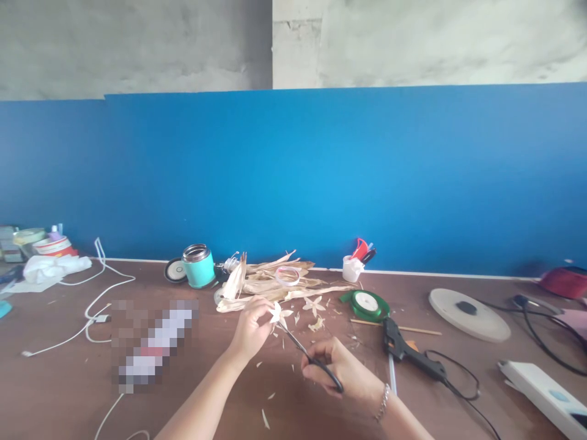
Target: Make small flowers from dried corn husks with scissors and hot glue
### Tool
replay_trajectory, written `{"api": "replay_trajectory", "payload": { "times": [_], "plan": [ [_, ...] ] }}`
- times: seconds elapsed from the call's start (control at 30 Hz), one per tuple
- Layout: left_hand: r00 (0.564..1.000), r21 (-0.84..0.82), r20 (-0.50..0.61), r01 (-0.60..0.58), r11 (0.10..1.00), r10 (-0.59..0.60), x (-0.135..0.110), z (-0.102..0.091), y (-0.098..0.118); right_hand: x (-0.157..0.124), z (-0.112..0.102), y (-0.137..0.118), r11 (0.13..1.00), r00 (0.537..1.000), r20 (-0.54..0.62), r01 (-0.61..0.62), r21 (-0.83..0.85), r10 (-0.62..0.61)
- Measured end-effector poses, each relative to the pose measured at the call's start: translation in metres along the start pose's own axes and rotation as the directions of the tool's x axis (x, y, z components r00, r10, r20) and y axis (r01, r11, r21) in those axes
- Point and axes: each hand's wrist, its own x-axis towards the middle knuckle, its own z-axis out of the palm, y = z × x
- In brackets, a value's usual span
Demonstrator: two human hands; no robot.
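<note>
My left hand [252, 328] pinches a small pale flower shape [279, 314], which looks cut from dried husk. In my right hand [337, 370] is a dark pair of scissors [300, 347], fingers wrapped around the handles. The scissors' tips reach the flower's lower edge; whether the blades are apart is too small to tell. Just right of it, a second pale flower shape [313, 305] lies on the table. Small cut scraps [316, 325] are scattered around. Behind my left hand rests a heap of dried corn husks [261, 282] with a roll of clear tape [287, 276] on it.
A green ribbon spool [367, 302], a wooden stick [419, 331] and a black glue gun [413, 354] with its cord lie to the right. Turquoise jar [199, 267] and white pen cup [352, 269] stand near the blue partition [293, 177]. White cables [92, 305] run at left.
</note>
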Motion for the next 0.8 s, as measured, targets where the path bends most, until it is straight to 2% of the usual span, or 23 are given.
{"api": "replay_trajectory", "payload": {
  "times": [0.6, 0.8],
  "plan": [
    [1.0, 0.024, -0.016, -0.003, 1.0, 0.003, 0.0009, 0.0007, -0.0012, 0.0007, 0.0001, -0.0002, 0.999, 1.0, -0.008, -0.018, -0.034, 0.017],
    [1.0, 0.02, -0.028, 0.003, 1.0, -0.002, 0.0017, -0.0002, -0.001, 0.0009, 0.0004, 0.0011, 0.999, 1.0, -0.007, -0.03, 0.016, 0.03]
  ]
}}
